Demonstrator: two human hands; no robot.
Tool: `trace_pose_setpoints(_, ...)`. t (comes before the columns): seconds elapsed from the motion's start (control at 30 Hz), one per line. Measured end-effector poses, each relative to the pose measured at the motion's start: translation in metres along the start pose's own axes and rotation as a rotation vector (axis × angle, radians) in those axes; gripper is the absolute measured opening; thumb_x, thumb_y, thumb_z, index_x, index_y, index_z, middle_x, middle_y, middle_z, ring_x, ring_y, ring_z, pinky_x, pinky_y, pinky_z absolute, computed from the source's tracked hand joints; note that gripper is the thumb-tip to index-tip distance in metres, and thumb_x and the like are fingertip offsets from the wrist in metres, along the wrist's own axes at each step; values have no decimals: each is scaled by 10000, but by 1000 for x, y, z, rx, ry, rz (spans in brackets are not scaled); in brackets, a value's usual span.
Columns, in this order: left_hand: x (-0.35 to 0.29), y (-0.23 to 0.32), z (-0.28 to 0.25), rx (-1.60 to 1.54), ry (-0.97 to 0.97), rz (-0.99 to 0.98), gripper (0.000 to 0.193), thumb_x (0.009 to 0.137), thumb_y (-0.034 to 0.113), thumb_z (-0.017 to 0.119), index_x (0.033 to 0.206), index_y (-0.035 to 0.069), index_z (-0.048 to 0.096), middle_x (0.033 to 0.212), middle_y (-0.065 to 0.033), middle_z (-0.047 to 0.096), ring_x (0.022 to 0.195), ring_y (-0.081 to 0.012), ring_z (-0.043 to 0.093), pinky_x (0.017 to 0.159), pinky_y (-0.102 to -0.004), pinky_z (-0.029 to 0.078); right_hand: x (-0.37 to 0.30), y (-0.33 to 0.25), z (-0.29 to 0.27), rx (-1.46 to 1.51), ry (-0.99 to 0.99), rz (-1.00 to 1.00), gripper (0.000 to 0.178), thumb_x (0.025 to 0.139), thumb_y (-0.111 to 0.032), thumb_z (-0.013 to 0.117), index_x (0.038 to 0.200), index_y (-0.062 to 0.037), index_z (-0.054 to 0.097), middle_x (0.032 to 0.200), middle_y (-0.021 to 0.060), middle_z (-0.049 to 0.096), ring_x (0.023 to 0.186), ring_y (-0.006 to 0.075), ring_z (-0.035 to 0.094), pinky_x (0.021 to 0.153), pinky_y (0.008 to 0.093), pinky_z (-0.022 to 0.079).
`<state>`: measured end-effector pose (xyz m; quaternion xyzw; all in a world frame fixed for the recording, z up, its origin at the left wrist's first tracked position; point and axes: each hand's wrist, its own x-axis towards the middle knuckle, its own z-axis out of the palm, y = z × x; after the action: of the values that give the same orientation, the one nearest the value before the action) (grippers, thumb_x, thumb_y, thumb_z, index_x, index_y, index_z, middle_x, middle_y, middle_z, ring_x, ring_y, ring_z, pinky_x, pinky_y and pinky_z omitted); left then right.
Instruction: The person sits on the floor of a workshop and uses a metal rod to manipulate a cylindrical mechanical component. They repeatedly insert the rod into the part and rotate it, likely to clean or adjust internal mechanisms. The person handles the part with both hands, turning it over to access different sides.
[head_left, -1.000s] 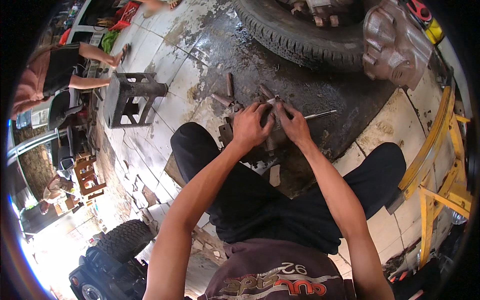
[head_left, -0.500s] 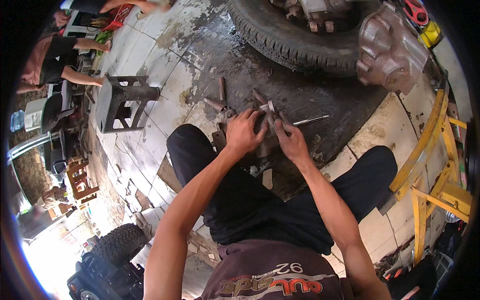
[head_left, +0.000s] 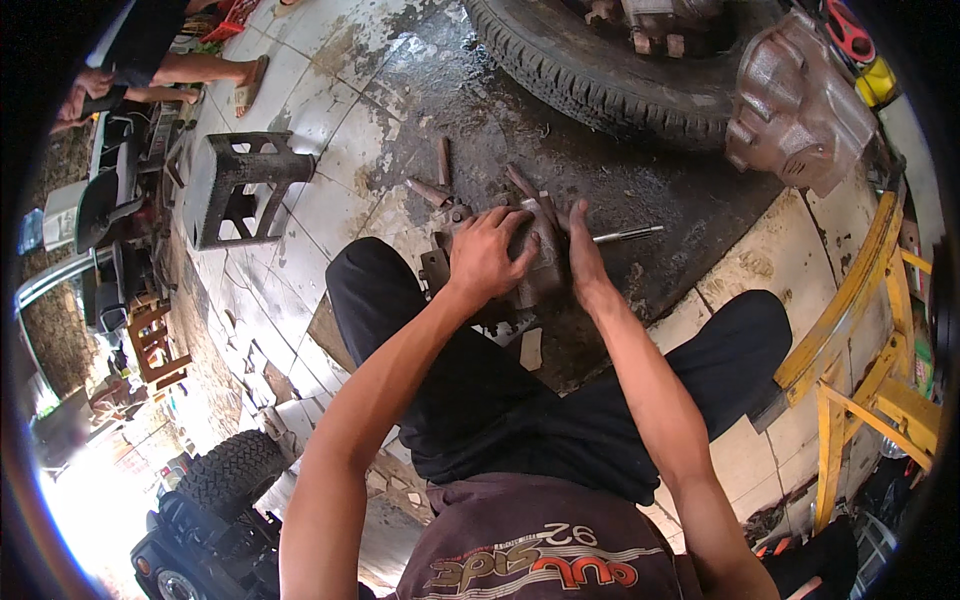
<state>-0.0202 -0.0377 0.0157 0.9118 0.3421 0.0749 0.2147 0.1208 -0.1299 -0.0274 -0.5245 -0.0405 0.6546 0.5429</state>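
Note:
I sit on the oily floor with a greasy metal machine part (head_left: 535, 268) between my knees. My left hand (head_left: 488, 252) lies over its top left side, fingers curled around it. Against the part's right side presses my right hand (head_left: 583, 250), its fingers pointing up along the metal. A thin metal rod (head_left: 628, 235) lies on the floor just right of my right hand. Two short dirty metal pieces (head_left: 436, 180) lie on the floor just beyond my left hand.
A large tyre (head_left: 600, 75) lies at the top, with a grey cast housing (head_left: 795, 105) to its right. A dark stool (head_left: 240, 185) stands at the left. A yellow frame (head_left: 860, 330) is at the right. Another person's legs (head_left: 190, 70) show at the top left. A knobby tyre (head_left: 230, 470) is at the lower left.
Both hands have dropped from working at the part's top to gripping its sides. My view has shifted closer and slightly lower over the part.

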Motion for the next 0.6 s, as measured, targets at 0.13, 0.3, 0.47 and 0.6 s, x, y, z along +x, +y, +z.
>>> trace_pose_setpoints(0.13, 5, 4, -1, -31, -5, 7, 399, 881, 316, 668, 1206, 85, 691, 1151, -142, 679, 1067, -374, 647, 928, -469, 498, -1, 16, -3, -171, 169, -102, 918, 1018, -729, 210, 1410, 36, 532, 1370, 212, 601, 1219, 314, 600, 1055, 429, 443)
trace_pose_setpoints(0.3, 4, 2, 0, -9, -14, -1, 402, 881, 327, 674, 1203, 86, 691, 1141, -141, 677, 1073, -368, 645, 930, -467, 496, 4, -10, -8, -530, 92, -85, 857, 1028, -678, 291, 1405, 52, 537, 1315, 312, 616, 1281, 407, 581, 1102, 422, 406)
trace_pose_setpoints(0.47, 1, 0, -1, -17, 31, 23, 380, 893, 333, 673, 1179, 84, 699, 1118, -139, 683, 1040, -376, 654, 908, -474, 499, -46, 8, 10, -810, 340, -302, 614, 1009, -518, 542, 1315, 6, 633, 1255, 272, 670, 1197, 393, 636, 1016, 421, 467)
trace_pose_setpoints(0.6, 2, 1, -1, -32, 44, 9, 365, 900, 334, 675, 1162, 83, 706, 1102, -142, 691, 1008, -381, 661, 891, -481, 505, -45, -15, -1, -828, 285, -286, 500, 964, -386, 657, 1277, 4, 664, 1196, 269, 692, 1146, 406, 669, 963, 435, 515)
